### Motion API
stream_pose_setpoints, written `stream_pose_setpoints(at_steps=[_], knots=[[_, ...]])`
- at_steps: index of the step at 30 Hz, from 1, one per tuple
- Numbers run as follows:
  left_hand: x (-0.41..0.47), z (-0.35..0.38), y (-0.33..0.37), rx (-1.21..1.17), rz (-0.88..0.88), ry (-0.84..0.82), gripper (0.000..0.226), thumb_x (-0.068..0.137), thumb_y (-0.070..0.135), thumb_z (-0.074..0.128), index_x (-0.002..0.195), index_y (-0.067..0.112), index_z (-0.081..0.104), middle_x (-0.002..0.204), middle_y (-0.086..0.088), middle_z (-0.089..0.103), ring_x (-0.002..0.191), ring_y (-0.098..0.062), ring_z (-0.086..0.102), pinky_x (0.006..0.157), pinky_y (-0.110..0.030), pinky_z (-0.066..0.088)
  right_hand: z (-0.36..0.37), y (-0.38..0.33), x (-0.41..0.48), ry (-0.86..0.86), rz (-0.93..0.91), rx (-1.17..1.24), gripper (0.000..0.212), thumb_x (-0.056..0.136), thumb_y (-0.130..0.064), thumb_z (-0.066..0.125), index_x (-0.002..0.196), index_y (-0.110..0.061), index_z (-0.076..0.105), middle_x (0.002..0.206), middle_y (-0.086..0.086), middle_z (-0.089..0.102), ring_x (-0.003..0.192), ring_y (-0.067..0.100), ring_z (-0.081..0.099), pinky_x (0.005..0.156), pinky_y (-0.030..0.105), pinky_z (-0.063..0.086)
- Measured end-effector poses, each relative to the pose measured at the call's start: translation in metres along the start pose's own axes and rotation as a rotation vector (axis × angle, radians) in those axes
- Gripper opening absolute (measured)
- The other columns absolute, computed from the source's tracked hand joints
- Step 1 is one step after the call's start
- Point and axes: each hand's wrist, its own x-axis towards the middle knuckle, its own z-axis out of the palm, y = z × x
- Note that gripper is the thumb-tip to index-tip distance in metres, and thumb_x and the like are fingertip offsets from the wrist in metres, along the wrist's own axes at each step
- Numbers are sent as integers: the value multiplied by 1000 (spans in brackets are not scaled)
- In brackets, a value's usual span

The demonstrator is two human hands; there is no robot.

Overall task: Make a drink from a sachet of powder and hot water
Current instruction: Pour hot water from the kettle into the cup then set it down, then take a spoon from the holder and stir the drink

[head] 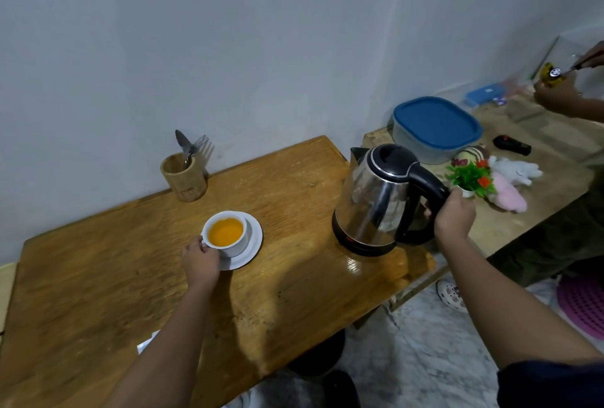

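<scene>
A white cup [237,244] full of orange liquid stands on a white saucer [255,246] in the middle of the wooden table [98,277]. My left hand [200,262] grips the cup's handle at its near left side. A steel kettle [376,201] with a black lid and black handle stands upright on the table's right end. My right hand [454,214] is closed around that handle. A white scrap, perhaps the sachet [147,344], peeks out by my left forearm at the table's near edge.
A wooden holder [184,177] with a spoon and forks stands at the back by the wall. On a second table to the right are a blue-lidded tub [436,126], a small plant [470,178] and soft toys [510,185]. Another person's hands [555,93] hold a toy car at the far right.
</scene>
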Motion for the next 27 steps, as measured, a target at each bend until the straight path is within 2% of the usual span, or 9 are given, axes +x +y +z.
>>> stream_pose_setpoints(at_steps=[3, 6, 9, 12, 14, 16, 20, 24, 27], knots=[[0, 0, 1, -7, -15, -5, 36, 92, 11, 42, 126, 4, 52, 133, -23, 49, 117, -39, 49, 96, -49, 42, -3, 2, -6, 18, -165, -187, 43, 98, -21, 30, 55, -16, 37, 59, 4, 38, 55, 16, 35, 54, 32, 28], [0, -2, 0, -20, -16, -21, 35, 92, 10, 42, 125, 3, 52, 132, -23, 50, 117, -39, 49, 95, -49, 43, -4, 4, -9, -31, -376, -289, 37, 99, -21, 27, 66, -12, 42, 64, 6, 42, 57, 12, 37, 52, 29, 29], [2, -6, -2, -36, -16, -58, 35, 92, 11, 44, 125, 4, 53, 129, -22, 53, 115, -38, 50, 94, -48, 44, -3, 0, -8, -129, -537, -382, 29, 99, -25, 30, 91, -10, 53, 85, 10, 54, 78, 20, 51, 67, 31, 37], [6, -10, -2, -64, -33, -113, 36, 91, 12, 45, 125, 6, 52, 128, -21, 56, 113, -37, 52, 91, -46, 45, -1, -17, -13, -161, -708, -471, 24, 95, -17, 41, 113, -7, 54, 107, 12, 59, 103, 24, 53, 86, 34, 41], [7, -14, -1, -75, -30, -144, 36, 91, 13, 45, 126, 5, 52, 128, -20, 56, 113, -36, 53, 90, -44, 46, 4, -31, -20, -154, -825, -517, 25, 90, -10, 47, 114, -5, 54, 110, 12, 58, 106, 25, 52, 87, 31, 39], [9, -16, -2, -80, -17, -160, 37, 90, 12, 45, 126, 4, 52, 126, -20, 58, 111, -36, 55, 90, -43, 46, 12, -46, -31, -180, -952, -539, 21, 87, -5, 50, 107, -4, 56, 105, 14, 59, 101, 25, 51, 84, 28, 37], [8, -20, -6, -99, -6, -164, 34, 92, 15, 44, 123, 7, 55, 124, -19, 60, 108, -34, 56, 88, -40, 47, 51, -67, -60, -363, -1143, -506, 20, 83, -4, 49, 99, -3, 61, 96, 13, 62, 92, 24, 55, 81, 28, 40], [6, -22, -7, -129, 24, -148, 29, 94, 15, 43, 119, 9, 57, 121, -15, 61, 100, -26, 56, 82, -35, 45, 113, -80, -95, -652, -1200, -459, 21, 82, -8, 46, 93, -3, 63, 89, 8, 62, 87, 15, 52, 78, 19, 35], [11, -22, -13, -109, 48, -143, 30, 94, 17, 44, 122, 11, 55, 126, -15, 57, 108, -28, 56, 89, -37, 46, 174, -76, -119, -907, -984, -528, 16, 87, -5, 50, 92, -7, 65, 91, 5, 64, 84, 17, 55, 73, 25, 40]])
